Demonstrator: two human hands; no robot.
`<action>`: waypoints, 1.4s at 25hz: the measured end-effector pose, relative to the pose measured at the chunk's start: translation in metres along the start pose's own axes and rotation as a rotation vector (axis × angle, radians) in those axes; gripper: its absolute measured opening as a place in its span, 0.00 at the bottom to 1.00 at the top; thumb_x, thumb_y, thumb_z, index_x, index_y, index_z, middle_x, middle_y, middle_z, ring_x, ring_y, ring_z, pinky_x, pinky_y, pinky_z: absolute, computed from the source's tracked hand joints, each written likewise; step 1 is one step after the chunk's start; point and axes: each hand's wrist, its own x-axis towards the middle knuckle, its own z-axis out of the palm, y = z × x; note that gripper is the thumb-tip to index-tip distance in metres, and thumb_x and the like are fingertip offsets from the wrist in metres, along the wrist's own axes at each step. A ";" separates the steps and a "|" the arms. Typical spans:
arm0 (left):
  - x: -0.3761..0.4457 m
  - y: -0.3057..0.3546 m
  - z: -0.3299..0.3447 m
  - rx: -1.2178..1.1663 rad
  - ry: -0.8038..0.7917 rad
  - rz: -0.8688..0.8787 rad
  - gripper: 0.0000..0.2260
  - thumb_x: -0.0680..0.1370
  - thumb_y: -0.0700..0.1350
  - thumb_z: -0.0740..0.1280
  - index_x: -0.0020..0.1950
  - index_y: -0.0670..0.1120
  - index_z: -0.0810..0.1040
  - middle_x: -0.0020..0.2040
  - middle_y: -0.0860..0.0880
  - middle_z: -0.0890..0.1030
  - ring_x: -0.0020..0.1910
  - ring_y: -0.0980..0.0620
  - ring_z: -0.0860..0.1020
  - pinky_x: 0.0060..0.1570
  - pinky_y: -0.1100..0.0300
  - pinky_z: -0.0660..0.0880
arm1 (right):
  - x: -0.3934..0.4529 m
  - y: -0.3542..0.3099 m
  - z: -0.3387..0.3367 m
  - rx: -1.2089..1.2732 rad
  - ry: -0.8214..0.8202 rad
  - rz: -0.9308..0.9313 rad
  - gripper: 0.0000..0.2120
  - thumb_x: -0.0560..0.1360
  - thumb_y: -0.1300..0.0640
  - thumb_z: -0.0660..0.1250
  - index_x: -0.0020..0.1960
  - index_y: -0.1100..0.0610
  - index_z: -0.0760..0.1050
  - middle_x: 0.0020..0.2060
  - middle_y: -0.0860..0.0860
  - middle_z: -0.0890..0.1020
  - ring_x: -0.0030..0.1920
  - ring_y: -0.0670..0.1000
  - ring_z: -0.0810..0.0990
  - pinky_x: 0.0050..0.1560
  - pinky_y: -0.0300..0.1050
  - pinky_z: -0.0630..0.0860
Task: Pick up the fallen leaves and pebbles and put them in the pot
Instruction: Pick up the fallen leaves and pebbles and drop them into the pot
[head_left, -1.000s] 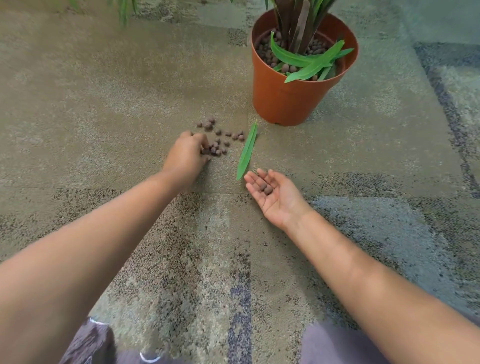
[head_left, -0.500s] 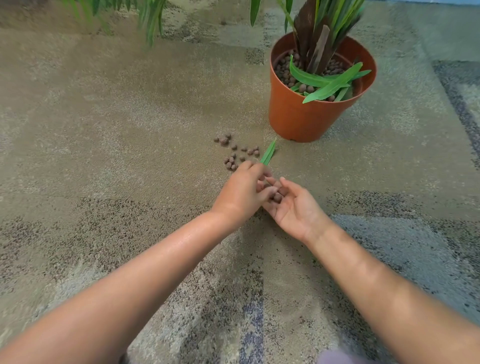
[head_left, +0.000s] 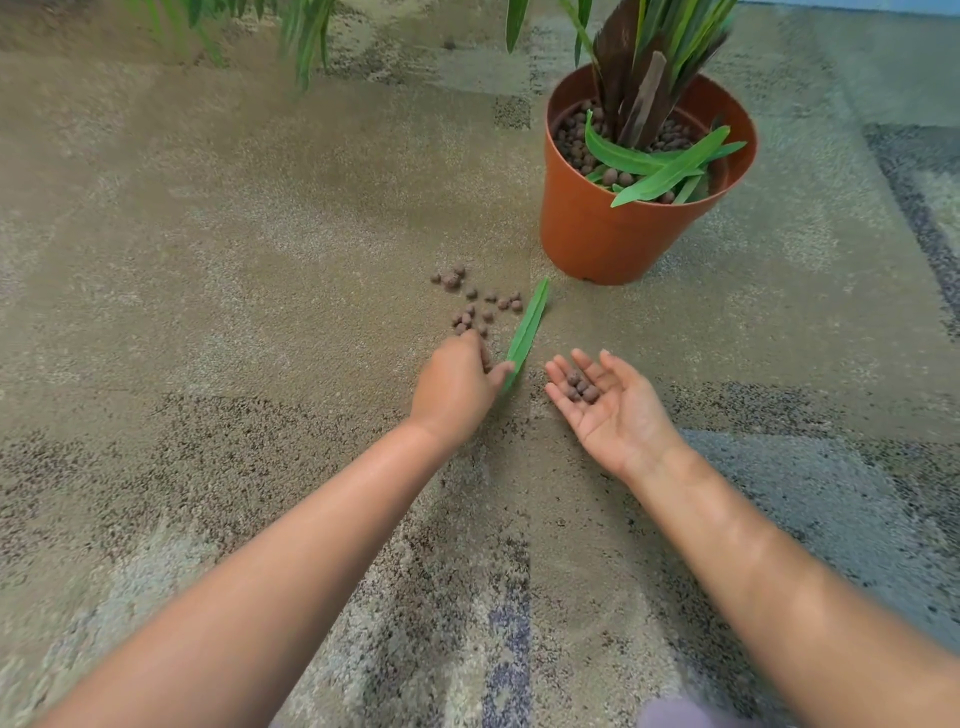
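Left hand (head_left: 457, 387) palm down, fingers curled, right hand (head_left: 610, 402) palm up, fingers spread

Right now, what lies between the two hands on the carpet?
In the head view, one long green fallen leaf lies between the left hand and the open right hand.

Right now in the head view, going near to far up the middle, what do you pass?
Right hand cupping pebbles → left hand → fallen leaf → loose pebbles on the carpet → orange pot.

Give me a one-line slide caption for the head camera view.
Left hand reaches for pebbles on the carpet beside a fallen leaf, while the right hand cups collected pebbles near the orange pot.
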 end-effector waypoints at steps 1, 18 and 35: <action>0.001 0.001 0.003 0.008 -0.008 -0.026 0.12 0.74 0.53 0.67 0.41 0.45 0.71 0.39 0.48 0.76 0.37 0.50 0.74 0.34 0.59 0.67 | 0.000 0.001 -0.001 -0.006 0.006 0.003 0.12 0.79 0.55 0.58 0.51 0.61 0.75 0.48 0.59 0.81 0.51 0.55 0.81 0.51 0.49 0.78; -0.013 0.033 0.001 -0.131 -0.095 0.104 0.08 0.73 0.45 0.66 0.36 0.50 0.70 0.39 0.53 0.71 0.39 0.52 0.73 0.36 0.60 0.67 | -0.004 0.010 0.007 -0.146 0.047 -0.086 0.06 0.77 0.58 0.62 0.44 0.59 0.74 0.35 0.53 0.79 0.38 0.47 0.79 0.44 0.39 0.80; -0.003 0.034 -0.026 -0.341 -0.005 -0.014 0.10 0.78 0.47 0.61 0.39 0.45 0.75 0.30 0.53 0.73 0.31 0.53 0.72 0.35 0.59 0.69 | -0.048 -0.087 0.069 -0.127 -0.026 -0.266 0.02 0.73 0.64 0.67 0.43 0.63 0.75 0.31 0.54 0.82 0.35 0.48 0.84 0.40 0.40 0.81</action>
